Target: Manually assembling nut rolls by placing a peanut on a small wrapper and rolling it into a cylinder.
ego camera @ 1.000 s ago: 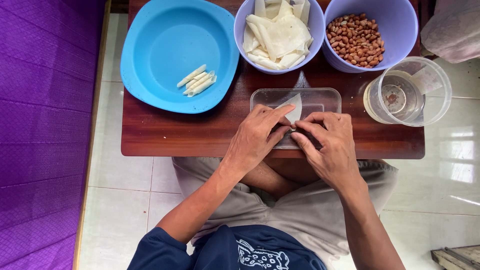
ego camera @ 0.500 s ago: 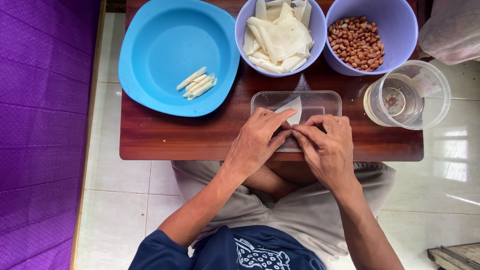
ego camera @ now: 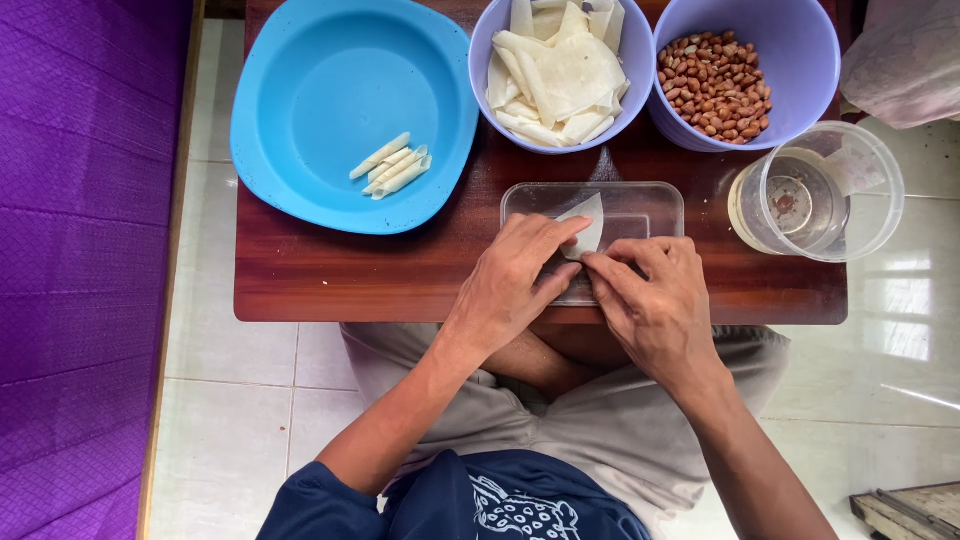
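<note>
A pale triangular wrapper sheet [ego camera: 585, 224] lies on a clear plastic tray [ego camera: 650, 205] near the front edge of a small dark wooden table [ego camera: 350, 275]. My left hand [ego camera: 515, 280] and my right hand [ego camera: 655, 300] both press their fingertips on the sheet's near part, thumbs meeting at its middle. The sheet's lower half is hidden under my fingers. A blue plate [ego camera: 310, 110] at the left holds several finished thin white rolls [ego camera: 392, 166].
A lilac bowl [ego camera: 480, 60] with several pale wrapper sheets [ego camera: 560, 75] stands behind the tray. Beside it a second lilac bowl [ego camera: 810, 50] holds peanuts [ego camera: 712, 82]. A clear container of liquid [ego camera: 815, 192] sits at the right. Purple fabric [ego camera: 80, 250] lies at the left.
Both hands stay on the sheet with only small finger shifts. The camera view has drifted slightly.
</note>
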